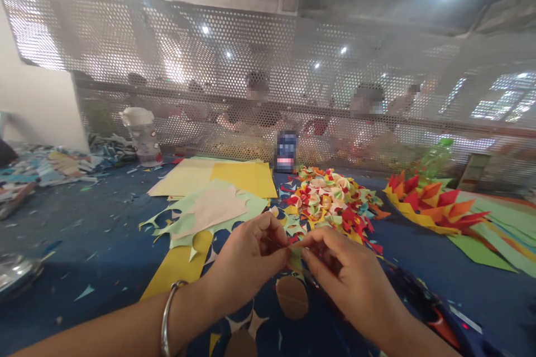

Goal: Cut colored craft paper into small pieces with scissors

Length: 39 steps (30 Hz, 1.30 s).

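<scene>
A small green piece of paper [295, 259] is pinched between the fingertips of both hands above the dark blue table. My left hand [247, 262], with a silver bangle on its wrist, grips it from the left with thumb and curled fingers. From the right, my right hand [352, 270] holds it between thumb and forefinger. Just below lies a brown cardboard oval [292, 297], and a second brown piece [242, 344] is partly cut off by the bottom edge. Beyond the hands is a heap of small curled paper pieces [335, 201] in red, yellow, cream and green.
Left of the heap lie paper sheets with round holes [221, 206] and yellow sheets [247, 178]. A phone [286, 150] stands before a perforated metal screen [209, 67]. A lidded cup [144, 136], a green bottle [438, 159] and a pointed paper ornament [431, 206] stand around.
</scene>
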Each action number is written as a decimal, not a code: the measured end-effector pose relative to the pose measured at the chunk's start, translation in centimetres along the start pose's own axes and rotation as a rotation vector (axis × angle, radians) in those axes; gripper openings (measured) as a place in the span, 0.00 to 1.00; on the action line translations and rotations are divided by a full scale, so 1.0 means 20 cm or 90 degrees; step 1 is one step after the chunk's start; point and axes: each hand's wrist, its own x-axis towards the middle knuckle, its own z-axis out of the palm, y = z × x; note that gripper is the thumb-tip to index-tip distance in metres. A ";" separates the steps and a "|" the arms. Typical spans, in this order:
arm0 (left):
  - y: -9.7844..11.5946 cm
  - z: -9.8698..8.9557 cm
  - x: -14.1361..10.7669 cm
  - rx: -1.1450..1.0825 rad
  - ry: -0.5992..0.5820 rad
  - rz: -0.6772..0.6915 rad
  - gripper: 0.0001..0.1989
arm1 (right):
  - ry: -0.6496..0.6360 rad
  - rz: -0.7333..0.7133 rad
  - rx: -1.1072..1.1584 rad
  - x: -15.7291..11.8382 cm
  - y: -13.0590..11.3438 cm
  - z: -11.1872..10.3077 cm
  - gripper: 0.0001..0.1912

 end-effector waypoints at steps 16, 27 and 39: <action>0.00 0.01 -0.01 -0.125 -0.033 -0.033 0.10 | -0.069 0.065 0.135 0.02 0.00 0.01 0.09; 0.05 0.09 -0.06 -0.308 0.026 -0.193 0.19 | -0.012 -0.030 -0.025 0.00 -0.01 0.02 0.07; 0.01 0.06 -0.02 -0.209 0.015 -0.108 0.16 | -0.018 -0.089 -0.046 -0.01 -0.01 0.02 0.06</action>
